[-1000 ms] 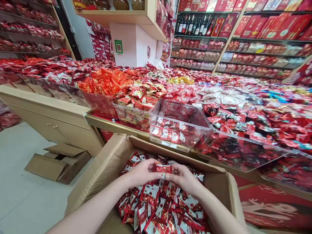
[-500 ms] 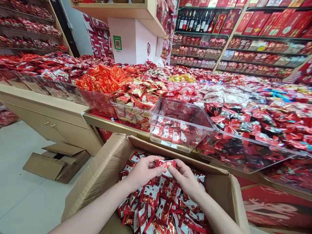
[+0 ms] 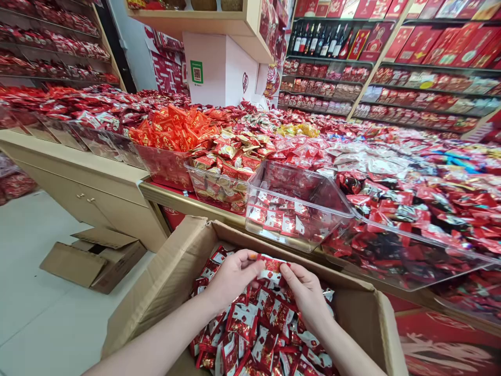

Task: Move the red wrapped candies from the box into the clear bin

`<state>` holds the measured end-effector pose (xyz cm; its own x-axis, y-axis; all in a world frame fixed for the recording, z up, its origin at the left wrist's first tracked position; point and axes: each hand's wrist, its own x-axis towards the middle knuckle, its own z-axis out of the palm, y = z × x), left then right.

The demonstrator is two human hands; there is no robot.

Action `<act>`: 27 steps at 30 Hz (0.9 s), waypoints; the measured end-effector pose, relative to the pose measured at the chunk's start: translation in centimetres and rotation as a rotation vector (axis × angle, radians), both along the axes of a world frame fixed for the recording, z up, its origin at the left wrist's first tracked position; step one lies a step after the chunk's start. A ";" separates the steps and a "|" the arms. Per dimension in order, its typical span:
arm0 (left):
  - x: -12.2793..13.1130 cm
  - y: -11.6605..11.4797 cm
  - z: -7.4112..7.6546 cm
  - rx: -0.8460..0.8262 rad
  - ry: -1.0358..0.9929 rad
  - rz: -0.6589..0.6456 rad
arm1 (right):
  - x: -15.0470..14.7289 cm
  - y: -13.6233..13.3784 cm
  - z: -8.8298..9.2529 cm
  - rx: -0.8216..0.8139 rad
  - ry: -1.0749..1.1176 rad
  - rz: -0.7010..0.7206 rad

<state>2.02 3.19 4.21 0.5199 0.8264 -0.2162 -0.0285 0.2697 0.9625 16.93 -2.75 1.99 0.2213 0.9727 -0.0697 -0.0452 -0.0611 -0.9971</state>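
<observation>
Between my two hands is a small red-and-white wrapped candy (image 3: 271, 267), held just above the carton's contents. My left hand (image 3: 237, 275) pinches its left end between thumb and fingers. On the other end, my right hand (image 3: 303, 286) is closed the same way. Below them a large open cardboard box (image 3: 352, 308) holds a pile of matching red-and-white wrapped candies (image 3: 260, 334). Just beyond the box's far wall, a clear plastic bin (image 3: 305, 196) has neat rows of the same kind of packet (image 3: 279, 219) along its bottom.
Clear bins heaped with wrapped sweets line the counter, among them orange packets (image 3: 172, 128), durian sweets (image 3: 230, 172) and red-and-black packets (image 3: 391, 209). A smaller open carton (image 3: 94, 258) lies on the floor at left. Shelves with bottles (image 3: 319, 39) stand behind.
Both hands still hold the candy; the right thumb has shifted outward to its right end, so more of the wrapper's front shows. The view has shifted slightly.
</observation>
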 end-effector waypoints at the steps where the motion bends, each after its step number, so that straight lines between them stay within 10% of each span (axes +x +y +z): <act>1: -0.1 0.0 -0.1 -0.002 0.018 -0.023 | 0.0 0.1 0.0 -0.006 0.036 -0.013; 17: -1.1 0.7 0.0 0.014 0.074 -0.153 | 0.4 -0.1 0.7 -0.106 0.139 0.227; 27: -1.5 -0.2 1.6 0.456 0.308 -0.300 | 0.5 -1.5 4.5 0.062 -0.712 0.354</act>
